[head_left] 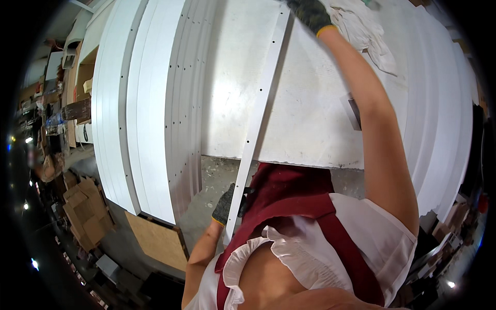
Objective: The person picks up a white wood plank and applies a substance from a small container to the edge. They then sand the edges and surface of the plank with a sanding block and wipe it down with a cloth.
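Observation:
A long white strip [262,98] with a row of small dark holes lies slantwise over a white work table [310,129], its near end jutting past the table's front edge. My left hand [223,204], in a dark grey knit glove, is closed around that near part beside my apron. Stretched far forward, my right hand [311,14] wears a dark glove with a yellow cuff and is at the strip's far end. Its fingers are blurred and partly cut off by the picture's top edge, so their grip cannot be made out. A crumpled white cloth [361,33] lies right of it.
Long white panels with holes [150,103] stand stacked along the left. More white panels [439,119] rise at the right. A small grey metal piece [353,112] lies on the table beside my right arm. Flattened cardboard [88,212] and a wooden board [155,240] are at lower left.

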`<control>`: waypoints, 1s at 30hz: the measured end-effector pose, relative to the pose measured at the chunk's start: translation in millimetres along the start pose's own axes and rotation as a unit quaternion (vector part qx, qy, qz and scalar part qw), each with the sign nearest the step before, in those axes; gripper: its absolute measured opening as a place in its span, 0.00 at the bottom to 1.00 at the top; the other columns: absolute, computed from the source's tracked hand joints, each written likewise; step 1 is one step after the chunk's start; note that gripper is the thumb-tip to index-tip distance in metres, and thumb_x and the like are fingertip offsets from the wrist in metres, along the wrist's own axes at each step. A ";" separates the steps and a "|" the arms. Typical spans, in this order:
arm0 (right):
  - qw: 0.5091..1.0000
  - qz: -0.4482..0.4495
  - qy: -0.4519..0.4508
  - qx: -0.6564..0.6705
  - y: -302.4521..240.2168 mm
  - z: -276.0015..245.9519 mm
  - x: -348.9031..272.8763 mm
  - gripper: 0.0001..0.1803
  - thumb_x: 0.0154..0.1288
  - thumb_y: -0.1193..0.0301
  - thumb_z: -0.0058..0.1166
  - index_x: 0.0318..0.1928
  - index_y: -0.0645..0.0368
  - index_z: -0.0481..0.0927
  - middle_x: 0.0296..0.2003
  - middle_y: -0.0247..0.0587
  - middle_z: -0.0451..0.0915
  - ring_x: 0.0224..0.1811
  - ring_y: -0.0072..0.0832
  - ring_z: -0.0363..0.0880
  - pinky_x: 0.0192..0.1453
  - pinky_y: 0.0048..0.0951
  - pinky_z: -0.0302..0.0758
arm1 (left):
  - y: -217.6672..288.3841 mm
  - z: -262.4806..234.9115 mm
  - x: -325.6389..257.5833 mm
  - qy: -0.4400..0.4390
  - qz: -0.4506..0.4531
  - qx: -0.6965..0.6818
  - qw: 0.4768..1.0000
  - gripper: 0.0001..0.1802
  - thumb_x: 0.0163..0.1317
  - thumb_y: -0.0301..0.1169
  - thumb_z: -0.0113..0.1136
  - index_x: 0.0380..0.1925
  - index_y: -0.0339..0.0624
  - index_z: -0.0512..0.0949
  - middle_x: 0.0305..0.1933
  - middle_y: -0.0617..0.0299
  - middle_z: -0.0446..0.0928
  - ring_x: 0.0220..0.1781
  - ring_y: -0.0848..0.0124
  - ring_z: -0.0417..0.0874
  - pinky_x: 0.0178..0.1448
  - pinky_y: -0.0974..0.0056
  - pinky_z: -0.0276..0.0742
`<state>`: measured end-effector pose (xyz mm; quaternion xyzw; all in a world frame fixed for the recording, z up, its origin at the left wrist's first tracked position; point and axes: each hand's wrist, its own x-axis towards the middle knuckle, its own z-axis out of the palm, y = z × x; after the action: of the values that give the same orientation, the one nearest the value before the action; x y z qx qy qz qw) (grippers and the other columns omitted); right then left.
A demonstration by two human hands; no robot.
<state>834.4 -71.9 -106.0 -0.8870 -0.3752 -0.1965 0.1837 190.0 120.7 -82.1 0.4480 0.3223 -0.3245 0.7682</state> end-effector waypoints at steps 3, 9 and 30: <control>0.994 0.044 -0.058 -0.081 16.0 3.9 12.2 0.11 0.66 0.65 0.48 0.40 0.50 0.85 0.38 0.46 0.83 0.46 0.42 0.79 0.53 0.44 0.74 | 7.4 16.7 -5.3 0.093 0.158 0.276 0.944 0.16 0.70 0.32 0.49 0.53 0.45 0.81 0.20 0.67 0.71 0.20 0.77 0.73 0.28 0.67 0.72; 0.989 -0.054 0.126 -0.056 -49.2 4.1 -3.4 0.08 0.66 0.66 0.48 0.40 0.50 0.81 0.38 0.49 0.79 0.43 0.47 0.78 0.49 0.47 0.75 | 13.7 24.5 -22.3 0.072 0.033 0.134 0.988 0.17 0.71 0.32 0.47 0.54 0.46 0.80 0.19 0.68 0.71 0.20 0.77 0.73 0.28 0.68 0.72; 0.889 -0.271 -0.181 0.321 -376.9 -132.8 -257.6 0.15 0.59 0.72 0.54 0.47 0.57 0.81 0.39 0.41 0.80 0.43 0.40 0.81 0.49 0.42 0.78 | -13.3 5.0 -13.4 0.090 0.219 0.231 0.944 0.25 0.72 0.41 0.50 0.60 0.34 0.73 0.32 0.57 0.80 0.31 0.70 0.81 0.36 0.66 0.78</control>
<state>363.1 -42.3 -50.4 -0.6633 -0.6706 0.0563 0.3273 172.7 113.9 -76.0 0.7003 0.1997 -0.1719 0.6635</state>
